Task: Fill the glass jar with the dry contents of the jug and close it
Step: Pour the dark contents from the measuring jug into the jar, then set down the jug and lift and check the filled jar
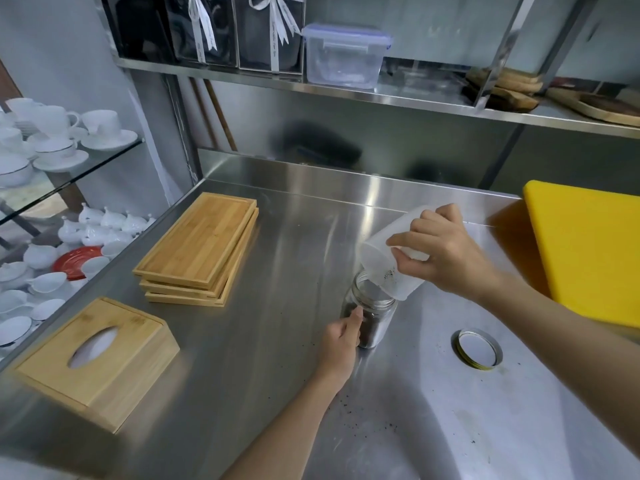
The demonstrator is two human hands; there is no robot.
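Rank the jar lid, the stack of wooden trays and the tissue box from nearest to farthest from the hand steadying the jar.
From the left hand:
1. Jar lid, lying to its right on the counter.
2. Stack of wooden trays, to its left and farther back.
3. Tissue box, far left near the counter edge.

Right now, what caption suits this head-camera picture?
Right hand tips plastic jug over glass jar steadied by left hand; lid lies aside.

head-worn view, facing down; close over steel counter (263, 341)
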